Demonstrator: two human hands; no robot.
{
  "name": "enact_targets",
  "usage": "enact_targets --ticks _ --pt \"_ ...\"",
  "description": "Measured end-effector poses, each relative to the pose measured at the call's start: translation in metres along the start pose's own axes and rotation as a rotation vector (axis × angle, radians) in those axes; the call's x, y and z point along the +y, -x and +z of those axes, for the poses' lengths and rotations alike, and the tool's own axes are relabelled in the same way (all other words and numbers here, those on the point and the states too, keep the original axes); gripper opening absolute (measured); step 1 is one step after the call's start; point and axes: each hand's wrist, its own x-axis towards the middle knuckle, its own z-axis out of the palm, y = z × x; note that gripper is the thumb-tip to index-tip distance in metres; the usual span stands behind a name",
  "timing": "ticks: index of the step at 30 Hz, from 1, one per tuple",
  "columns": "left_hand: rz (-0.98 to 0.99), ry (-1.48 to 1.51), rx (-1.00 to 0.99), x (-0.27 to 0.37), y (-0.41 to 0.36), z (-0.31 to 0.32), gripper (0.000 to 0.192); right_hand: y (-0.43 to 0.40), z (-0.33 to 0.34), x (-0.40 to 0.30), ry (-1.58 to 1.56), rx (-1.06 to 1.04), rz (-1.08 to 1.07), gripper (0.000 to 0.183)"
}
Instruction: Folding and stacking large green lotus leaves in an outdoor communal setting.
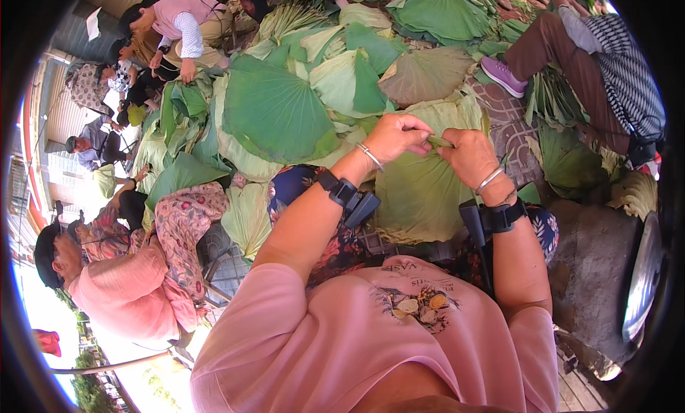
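Note:
My left hand [400, 137] and my right hand [472, 154] are close together in front of me, each pinching one end of a short folded green leaf piece [440, 141]. Its exact shape is partly hidden by my fingers. Below them lies a large yellow-green lotus leaf [420, 199]. A broad dark green lotus leaf [275, 111] lies to the left on a heap of leaves, and a brownish leaf [425, 76] lies beyond my hands.
A person in pink [126, 284] sits close on the left; another, in brown trousers [551, 54], sits at the right. More people sit at the upper left. A grey block-like object [588, 274] and a round metal lid [642, 276] stand to my right.

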Motion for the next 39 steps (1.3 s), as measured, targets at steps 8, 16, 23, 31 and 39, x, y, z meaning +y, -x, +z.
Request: enact_targets --ticks 8,16,23,31,39 --pt "0.023 -0.011 0.034 -0.003 0.003 -0.007 0.016 -0.001 -0.001 0.005 -0.067 -0.036 0.052 0.019" --pt "-0.003 -0.052 0.153 -0.007 0.000 -0.018 0.015 -0.010 0.003 0.006 -0.076 0.009 0.004 0.019" --pt "0.045 -0.093 0.237 -0.017 -0.004 -0.025 0.012 -0.013 0.005 0.002 -0.085 0.024 -0.008 0.020" --pt "0.033 -0.113 0.154 -0.010 -0.001 -0.012 0.016 -0.010 -0.003 0.007 -0.092 0.039 0.014 0.019" --pt "0.039 -0.099 0.147 -0.010 0.000 -0.018 0.017 -0.009 -0.005 0.008 -0.072 0.012 0.009 0.017"
